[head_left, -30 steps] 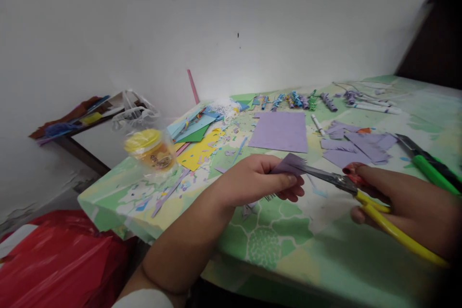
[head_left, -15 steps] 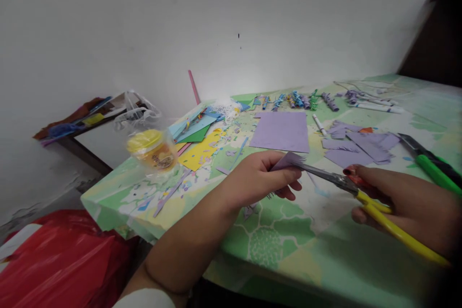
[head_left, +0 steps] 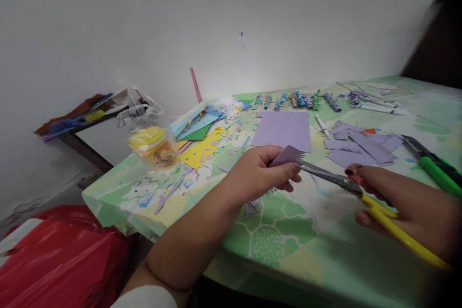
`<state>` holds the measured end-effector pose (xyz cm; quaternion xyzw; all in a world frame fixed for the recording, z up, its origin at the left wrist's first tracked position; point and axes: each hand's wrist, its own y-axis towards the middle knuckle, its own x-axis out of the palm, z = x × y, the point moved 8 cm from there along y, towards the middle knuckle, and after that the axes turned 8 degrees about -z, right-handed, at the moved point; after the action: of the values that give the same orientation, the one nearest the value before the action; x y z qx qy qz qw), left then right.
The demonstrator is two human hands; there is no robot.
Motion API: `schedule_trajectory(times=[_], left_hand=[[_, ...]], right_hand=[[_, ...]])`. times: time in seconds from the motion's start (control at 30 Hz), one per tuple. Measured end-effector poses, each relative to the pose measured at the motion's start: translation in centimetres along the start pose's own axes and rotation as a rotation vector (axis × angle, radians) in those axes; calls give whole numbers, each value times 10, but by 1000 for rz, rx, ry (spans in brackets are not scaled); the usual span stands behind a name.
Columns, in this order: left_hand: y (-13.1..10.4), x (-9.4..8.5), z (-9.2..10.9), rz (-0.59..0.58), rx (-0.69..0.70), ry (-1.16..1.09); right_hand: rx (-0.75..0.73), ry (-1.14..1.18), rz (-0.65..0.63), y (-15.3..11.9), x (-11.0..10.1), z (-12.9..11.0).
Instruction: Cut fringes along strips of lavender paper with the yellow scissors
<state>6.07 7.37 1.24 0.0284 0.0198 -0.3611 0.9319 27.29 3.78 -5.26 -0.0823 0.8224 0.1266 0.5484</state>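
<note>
A red plastic bag (head_left: 65, 260) lies at near left. A lidded yellow tub (head_left: 155, 149) stands in clear plastic on the table's left side. At center, the left hand (head_left: 265, 171) pinches a purple paper strip (head_left: 283, 158), fringed at its right end, between thumb and fingers. A purple sheet (head_left: 283, 130) lies beyond. Scissors (head_left: 350, 184) point left, tips beside the strip; the right hand (head_left: 407, 197) grips their yellow handles. A green-and-black cutter (head_left: 438, 173) lies far right of the scissors.

Purple paper (head_left: 283, 157) aslant, fringed edge near tips of yellow-handled scissors (head_left: 355, 187).
</note>
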Motion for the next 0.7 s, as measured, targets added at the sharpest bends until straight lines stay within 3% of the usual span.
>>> schedule_trajectory(times=[0.13, 0.7], left_hand=[[0, 3, 2, -5, 3, 8], [-7, 13, 7, -25, -23, 104]], right_hand=[[-12, -18, -41, -3, 3, -1], [-72, -38, 17, -5, 2, -17]])
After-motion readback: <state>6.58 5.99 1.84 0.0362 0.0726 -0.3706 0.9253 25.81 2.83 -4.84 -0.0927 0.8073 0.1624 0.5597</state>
